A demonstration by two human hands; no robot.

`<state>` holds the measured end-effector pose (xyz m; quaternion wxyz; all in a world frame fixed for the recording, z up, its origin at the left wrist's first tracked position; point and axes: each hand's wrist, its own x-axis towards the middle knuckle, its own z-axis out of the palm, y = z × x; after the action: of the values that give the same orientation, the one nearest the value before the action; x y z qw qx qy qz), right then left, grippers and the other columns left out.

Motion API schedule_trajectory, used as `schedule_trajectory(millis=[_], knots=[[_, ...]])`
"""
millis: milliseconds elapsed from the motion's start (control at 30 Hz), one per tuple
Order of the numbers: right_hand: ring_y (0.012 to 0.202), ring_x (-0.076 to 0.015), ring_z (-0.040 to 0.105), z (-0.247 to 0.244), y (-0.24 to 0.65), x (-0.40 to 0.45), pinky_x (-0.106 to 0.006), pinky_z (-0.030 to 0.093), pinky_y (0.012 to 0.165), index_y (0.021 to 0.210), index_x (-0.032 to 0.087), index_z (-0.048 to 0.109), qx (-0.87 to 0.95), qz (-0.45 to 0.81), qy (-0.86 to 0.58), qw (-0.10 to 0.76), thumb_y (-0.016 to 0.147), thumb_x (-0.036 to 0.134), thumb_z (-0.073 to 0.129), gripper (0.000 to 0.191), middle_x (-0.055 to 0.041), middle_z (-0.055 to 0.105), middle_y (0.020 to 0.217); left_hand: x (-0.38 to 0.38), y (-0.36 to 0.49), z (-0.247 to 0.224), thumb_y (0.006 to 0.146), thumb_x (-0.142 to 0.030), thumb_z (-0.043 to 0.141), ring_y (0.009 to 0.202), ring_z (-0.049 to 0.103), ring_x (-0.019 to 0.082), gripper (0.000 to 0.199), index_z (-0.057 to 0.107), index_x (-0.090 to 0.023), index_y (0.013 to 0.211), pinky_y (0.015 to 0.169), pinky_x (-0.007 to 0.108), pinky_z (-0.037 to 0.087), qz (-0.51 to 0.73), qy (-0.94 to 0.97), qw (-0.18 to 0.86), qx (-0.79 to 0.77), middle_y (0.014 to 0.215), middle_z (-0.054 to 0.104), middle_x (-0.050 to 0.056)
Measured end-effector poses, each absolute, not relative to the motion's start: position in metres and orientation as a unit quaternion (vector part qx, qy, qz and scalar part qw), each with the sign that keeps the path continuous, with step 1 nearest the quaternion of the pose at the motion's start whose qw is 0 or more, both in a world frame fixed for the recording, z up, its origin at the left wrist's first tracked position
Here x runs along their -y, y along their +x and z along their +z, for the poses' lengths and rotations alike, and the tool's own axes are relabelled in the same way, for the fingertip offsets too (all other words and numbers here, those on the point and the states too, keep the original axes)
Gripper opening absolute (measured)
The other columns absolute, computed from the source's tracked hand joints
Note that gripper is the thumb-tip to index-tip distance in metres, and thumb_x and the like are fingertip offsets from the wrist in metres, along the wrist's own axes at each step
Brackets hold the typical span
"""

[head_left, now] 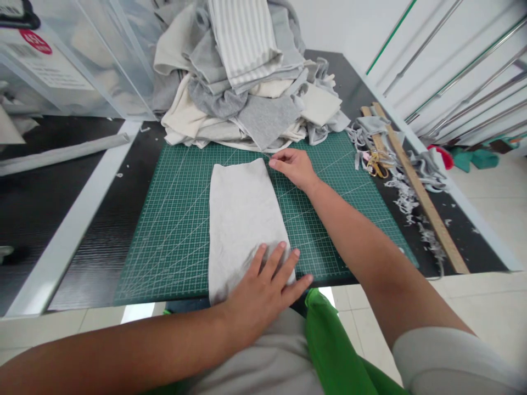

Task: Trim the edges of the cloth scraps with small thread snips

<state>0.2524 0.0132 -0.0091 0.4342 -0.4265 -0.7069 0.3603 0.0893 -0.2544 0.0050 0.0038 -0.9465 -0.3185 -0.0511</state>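
Left hand (pixel 263 293) wide on pale, oblong, creased cloth (pixel 245 211), right hand (pixel 295 169) alongside, hold unclear

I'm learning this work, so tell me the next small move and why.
Probably smooth the pale cloth toward its near end with the left hand: that hand already lies spread there, and creases show beside it, while the cloth's far part looks flatter.
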Motion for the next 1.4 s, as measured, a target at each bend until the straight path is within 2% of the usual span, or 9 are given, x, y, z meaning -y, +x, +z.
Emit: schedule_trajectory(millis=[133, 200, 333, 500, 667, 833, 1167, 1300, 1400], knots=[[0.061, -0.0122, 0.052, -0.008, 0.252, -0.012, -0.028, 0.044, 0.063, 0.078, 0.019, 0.072, 0.706, 0.365, -0.425, 0.434, 0.069, 0.056, 0.078, 0.038, 0.0013, 0.064, 0.066, 0.259, 0.081, 0.035, 0.094, -0.052, 0.054, 0.144, 0.032, 0.04, 0.071, 0.023, -0.031, 0.154, 0.113, 0.059, 0.031, -0.061, -0.958, -0.072, 0.269, 0.16, 0.026, 0.017], [0.061, -0.0123, 0.052, -0.008, 0.253, -0.012, -0.028, 0.043, 0.063, 0.078, 0.02, 0.072, 0.706, 0.366, -0.423, 0.433, 0.068, 0.057, 0.078, 0.039, 0.0012, 0.064, 0.066, 0.244, 0.073, 0.05, 0.089, -0.064, 0.055, 0.146, 0.03, 0.037, 0.079, 0.028, -0.026, 0.153, 0.116, 0.056, 0.029, -0.063, -0.954, -0.088, 0.279, 0.158, 0.03, 0.018], [0.062, -0.0127, 0.053, -0.01, 0.254, -0.014, -0.028, 0.043, 0.063, 0.079, 0.02, 0.073, 0.708, 0.37, -0.416, 0.435, 0.068, 0.06, 0.077, 0.042, 0.0012, 0.064, 0.065, 0.183, 0.049, 0.051, 0.097, -0.056, 0.046, 0.146, 0.031, 0.031, 0.061, 0.042, -0.018, 0.145, 0.12, 0.048, 0.026, -0.073, -0.934, -0.072, 0.342, 0.154, 0.036, 0.017], [0.061, -0.0122, 0.052, -0.011, 0.254, -0.015, -0.028, 0.043, 0.063, 0.081, 0.018, 0.073, 0.706, 0.378, -0.409, 0.438, 0.068, 0.059, 0.078, 0.043, 0.0013, 0.064, 0.066, 0.119, 0.022, 0.02, 0.099, -0.052, 0.047, 0.149, 0.023, 0.034, 0.06, 0.038, -0.018, 0.148, 0.12, 0.053, 0.023, -0.041, -0.916, -0.043, 0.396, 0.159, 0.028, 0.018], [0.059, -0.0118, 0.051, -0.008, 0.253, -0.012, -0.027, 0.041, 0.059, 0.082, 0.017, 0.072, 0.701, 0.392, -0.414, 0.429, 0.066, 0.057, 0.079, 0.043, 0.0009, 0.063, 0.067, 0.127, 0.017, 0.014, 0.098, -0.053, 0.047, 0.15, 0.021, 0.034, 0.061, 0.038, -0.019, 0.148, 0.121, 0.054, 0.019, -0.03, -0.92, -0.05, 0.389, 0.161, 0.023, 0.019], [0.062, -0.0127, 0.053, -0.003, 0.25, -0.005, -0.028, 0.042, 0.061, 0.086, 0.016, 0.073, 0.737, 0.352, -0.414, 0.402, 0.071, 0.053, 0.077, 0.04, -0.001, 0.066, 0.07, 0.141, 0.019, 0.026, 0.097, -0.056, 0.046, 0.15, 0.021, 0.033, 0.066, 0.031, -0.023, 0.152, 0.121, 0.054, 0.022, -0.031, -0.93, -0.087, 0.356, 0.162, 0.022, 0.016], [0.07, -0.0153, 0.058, 0.002, 0.249, -0.002, -0.03, 0.045, 0.069, 0.09, 0.017, 0.074, 0.799, 0.24, -0.415, 0.363, 0.076, 0.044, 0.074, 0.031, -0.0023, 0.069, 0.079, 0.071, 0.029, 0.017, 0.098, -0.056, 0.042, 0.144, 0.035, 0.035, 0.062, 0.045, -0.014, 0.144, 0.12, 0.053, 0.03, -0.078, -0.948, -0.092, 0.294, 0.152, 0.04, 0.02], [0.081, -0.0181, 0.06, 0.011, 0.243, -0.003, -0.032, 0.045, 0.077, 0.097, 0.016, 0.074, 0.842, 0.163, -0.384, 0.343, 0.081, 0.039, 0.072, 0.028, -0.0045, 0.069, 0.087, 0.062, 0.027, 0.005, 0.098, -0.056, 0.043, 0.146, 0.031, 0.034, 0.064, 0.041, -0.014, 0.147, 0.121, 0.053, 0.028, -0.087, -0.956, -0.076, 0.269, 0.155, 0.035, 0.02], [0.082, -0.0178, 0.059, 0.022, 0.232, -0.003, -0.031, 0.044, 0.078, 0.101, 0.016, 0.073, 0.867, 0.14, -0.376, 0.295, 0.085, 0.042, 0.068, 0.031, -0.005, 0.067, 0.091, 0.062, 0.026, 0.003, 0.097, -0.056, 0.044, 0.149, 0.026, 0.035, 0.066, 0.04, -0.014, 0.148, 0.122, 0.054, 0.025, -0.09, -0.957, -0.077, 0.264, 0.157, 0.032, 0.02]])
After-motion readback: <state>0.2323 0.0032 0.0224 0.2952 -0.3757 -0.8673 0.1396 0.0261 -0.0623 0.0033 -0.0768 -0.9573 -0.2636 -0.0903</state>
